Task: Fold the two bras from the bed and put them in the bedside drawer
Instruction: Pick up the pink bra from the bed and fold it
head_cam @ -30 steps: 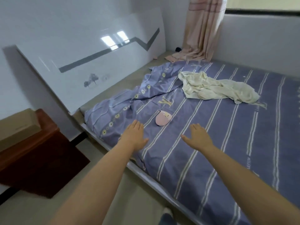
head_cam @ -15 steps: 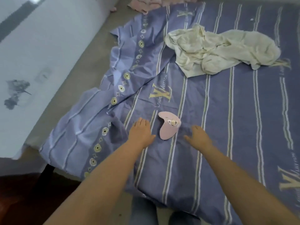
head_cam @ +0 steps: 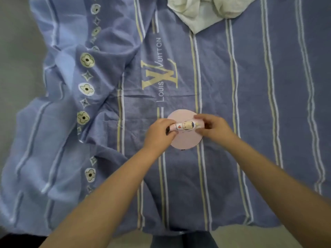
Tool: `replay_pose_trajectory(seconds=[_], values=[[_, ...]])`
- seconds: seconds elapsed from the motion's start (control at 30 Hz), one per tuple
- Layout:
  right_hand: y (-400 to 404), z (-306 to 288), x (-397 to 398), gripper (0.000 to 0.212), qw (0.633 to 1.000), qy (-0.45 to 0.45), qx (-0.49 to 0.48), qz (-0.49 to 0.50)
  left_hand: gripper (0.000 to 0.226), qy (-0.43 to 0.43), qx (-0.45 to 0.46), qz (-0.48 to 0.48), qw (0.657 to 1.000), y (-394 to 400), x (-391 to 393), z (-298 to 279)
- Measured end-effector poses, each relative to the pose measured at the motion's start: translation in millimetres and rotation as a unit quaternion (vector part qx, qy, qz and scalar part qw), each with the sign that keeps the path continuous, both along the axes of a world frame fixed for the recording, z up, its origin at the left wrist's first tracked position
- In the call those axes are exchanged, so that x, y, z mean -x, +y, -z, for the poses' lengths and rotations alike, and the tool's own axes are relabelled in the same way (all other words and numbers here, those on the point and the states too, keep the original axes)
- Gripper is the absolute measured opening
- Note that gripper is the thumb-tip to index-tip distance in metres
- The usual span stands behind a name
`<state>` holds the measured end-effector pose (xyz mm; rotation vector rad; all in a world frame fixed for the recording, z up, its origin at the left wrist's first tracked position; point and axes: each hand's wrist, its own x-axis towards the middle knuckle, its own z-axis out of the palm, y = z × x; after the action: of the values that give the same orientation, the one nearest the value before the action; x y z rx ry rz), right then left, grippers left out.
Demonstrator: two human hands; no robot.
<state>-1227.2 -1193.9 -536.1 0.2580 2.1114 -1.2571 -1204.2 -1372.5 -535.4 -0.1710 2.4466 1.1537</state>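
A pink bra (head_cam: 185, 140) lies on the purple striped bedsheet (head_cam: 250, 104), its cups stacked into a round shape, with a white band bearing a small cartoon figure across the top. My left hand (head_cam: 159, 134) pinches the left end of that band. My right hand (head_cam: 213, 127) holds the right end, fingers curled over the cup's edge. A cream-white garment (head_cam: 202, 9) lies crumpled at the top of the view; whether it is the second bra I cannot tell. The bedside drawer is out of view.
The sheet is wrinkled and bunched on the left, where a band of flower motifs (head_cam: 86, 88) runs. Grey mattress or floor (head_cam: 18, 51) shows at the far left. The bed's near edge (head_cam: 179, 233) is just below my forearms.
My head has tipped down and come closer over the bed. Both hands moved forward from beside the pink bra and closed on its band, one at each end.
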Motion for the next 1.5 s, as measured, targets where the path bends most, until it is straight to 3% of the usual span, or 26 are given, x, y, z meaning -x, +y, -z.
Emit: replay_pose_trajectory(seconds=[0.1,0.17,0.3,0.43,0.57,0.67,0.77,0.83,0.9,0.97,1.1,1.17,1.2,1.27,1.33,1.4,1.5], values=[[8.8,-21.6,-21.7,0.047,0.993,-0.003,0.091,0.073,0.018,0.012,-0.072,-0.006,0.997,-6.3,-13.6,-18.8],[12.8,-27.1,-33.4,0.046,0.993,0.000,0.092,0.077,0.015,-0.003,-0.089,-0.006,0.996,-7.1,-20.6,-26.1],[7.1,-30.5,-34.7,0.019,0.989,0.008,0.072,0.127,0.004,-0.064,-0.121,-0.046,0.990,-4.3,-18.5,-32.6],[2.7,-55.1,-18.3,0.014,0.985,0.102,0.035,0.134,0.027,-0.074,-0.197,-0.124,0.970,-3.2,-6.9,-56.6],[0.7,-98.6,-7.1,0.012,0.982,0.014,0.158,0.101,0.026,-0.070,-0.264,-0.222,0.936,5.6,11.4,-105.1],[-1.0,-142.2,0.4,0.015,0.982,0.068,0.149,0.092,0.019,-0.050,-0.250,-0.126,0.959,5.6,23.2,-152.2],[1.7,-194.4,4.0,0.010,0.989,0.091,0.116,-0.001,0.011,-0.035,-0.225,-0.027,0.973,0.5,30.0,-204.8],[5.7,-230.9,4.0,0.008,0.987,0.100,0.120,-0.021,0.013,0.008,-0.219,-0.015,0.976,-0.4,32.5,-242.2],[8.7,-263.9,4.1,0.029,0.984,0.150,0.094,-0.026,0.007,0.063,-0.244,-0.054,0.966,2.0,36.0,-274.7],[10.2,-294.3,3.5,0.038,0.967,0.252,0.032,-0.021,0.011,0.122,-0.256,-0.102,0.953,3.3,42.8,-303.0],[10.6,-347.7,5.8,0.002,0.849,0.521,-0.074,-0.047,0.013,0.203,-0.242,-0.142,0.938,8.3,55.3,-346.5],[14.9,-365.5,9.3,0.014,0.811,0.570,-0.102,-0.082,0.021,0.241,-0.239,-0.150,0.929,11.7,59.8,-362.6],[18.5,-371.9,10.4,0.018,0.820,0.559,-0.095,-0.080,0.023,0.254,-0.235,-0.156,0.925,12.5,62.0,-367.7],[31.2,-386.5,11.0,0.020,0.873,0.484,-0.004,-0.063,0.024,0.277,-0.237,-0.178,0.914,12.2,66.9,-379.9],[41.1,-398.2,8.5,0.023,0.903,0.388,0.185,-0.023,0.022,0.287,-0.246,-0.206,0.903,10.3,70.2,-389.5],[46.7,-404.6,8.6,0.023,0.871,0.329,0.365,0.028,0.016,0.313,-0.222,-0.211,0.899,9.7,70.6,-395.0],[42.0,-415.2,5.6,0.030,0.750,0.249,0.603,0.108,0.014,0.354,-0.167,-0.185,0.901,13.1,65.5,-394.8]])
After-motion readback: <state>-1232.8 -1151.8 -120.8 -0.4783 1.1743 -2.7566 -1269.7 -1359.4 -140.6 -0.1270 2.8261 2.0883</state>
